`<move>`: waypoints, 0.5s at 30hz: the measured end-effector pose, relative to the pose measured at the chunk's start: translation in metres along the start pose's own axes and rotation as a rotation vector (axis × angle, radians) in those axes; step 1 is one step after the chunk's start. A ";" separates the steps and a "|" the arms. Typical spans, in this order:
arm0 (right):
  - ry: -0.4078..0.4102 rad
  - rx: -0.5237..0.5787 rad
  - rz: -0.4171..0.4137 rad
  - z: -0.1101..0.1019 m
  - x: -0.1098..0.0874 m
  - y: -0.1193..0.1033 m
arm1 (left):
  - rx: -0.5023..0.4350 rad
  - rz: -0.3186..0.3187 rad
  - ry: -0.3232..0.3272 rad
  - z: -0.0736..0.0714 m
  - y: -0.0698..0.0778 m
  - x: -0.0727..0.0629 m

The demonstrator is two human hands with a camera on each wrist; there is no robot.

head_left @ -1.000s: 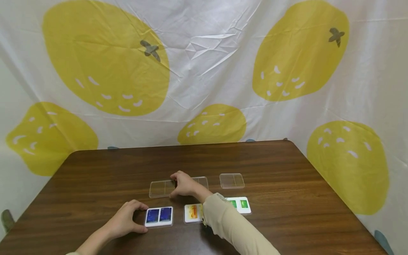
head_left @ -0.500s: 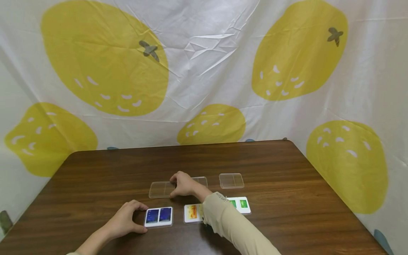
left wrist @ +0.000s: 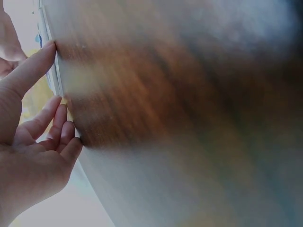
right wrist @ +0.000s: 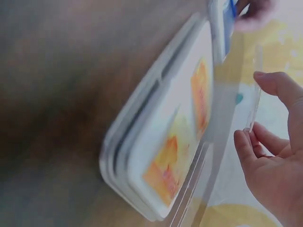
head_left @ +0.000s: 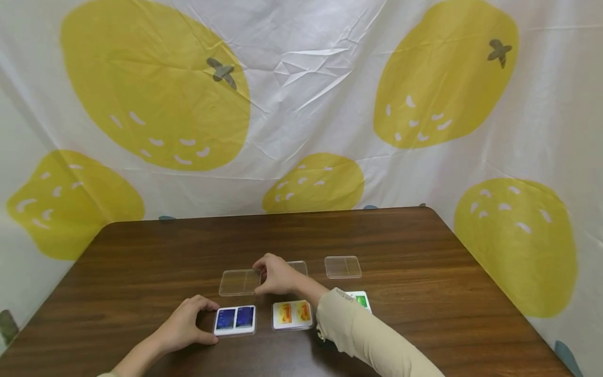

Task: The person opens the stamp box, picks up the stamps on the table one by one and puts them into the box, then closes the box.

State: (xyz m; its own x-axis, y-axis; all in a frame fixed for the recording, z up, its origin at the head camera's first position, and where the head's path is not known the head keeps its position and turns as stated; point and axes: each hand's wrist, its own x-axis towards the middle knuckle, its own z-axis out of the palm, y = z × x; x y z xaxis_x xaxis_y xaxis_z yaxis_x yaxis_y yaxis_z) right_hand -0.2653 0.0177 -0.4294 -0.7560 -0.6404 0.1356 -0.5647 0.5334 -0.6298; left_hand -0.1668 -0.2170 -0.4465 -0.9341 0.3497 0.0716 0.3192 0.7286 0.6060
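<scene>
On the table lies a clear plastic lid [head_left: 233, 283]; my right hand [head_left: 279, 275] pinches its right end between thumb and fingers. The right wrist view shows the lid [right wrist: 256, 101] edge-on between the thumb and fingertips of that hand [right wrist: 279, 156]. My left hand [head_left: 186, 322] holds the left side of a clear case with two dark blue cards [head_left: 234, 318], thumb at the near corner and fingers at the far one. To the right sits a case with two orange cards [head_left: 292, 314]. A green-card case [head_left: 361, 300] is partly hidden behind my right sleeve.
Another clear lid [head_left: 298, 267] lies partly covered by my right hand. A third clear lid [head_left: 343, 267] rests farther right. The brown wooden table [head_left: 188, 246] ends at the back against a curtain [head_left: 311, 78] printed with lemons.
My right hand and sleeve have shifted slightly right, uncovering the orange-card case and covering more of the green one. The pinched lid has come slightly nearer. My left hand stays put.
</scene>
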 end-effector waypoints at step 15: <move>-0.066 -0.018 -0.044 0.013 -0.044 -0.026 | -0.012 0.010 -0.004 -0.001 0.000 0.000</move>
State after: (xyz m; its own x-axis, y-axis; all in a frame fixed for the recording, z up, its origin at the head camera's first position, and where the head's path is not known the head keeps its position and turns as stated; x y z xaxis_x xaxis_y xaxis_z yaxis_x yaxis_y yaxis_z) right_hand -0.2129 0.0247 -0.4287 -0.7072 -0.6980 0.1121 -0.6035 0.5135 -0.6101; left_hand -0.1666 -0.2175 -0.4453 -0.9302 0.3595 0.0747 0.3267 0.7177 0.6149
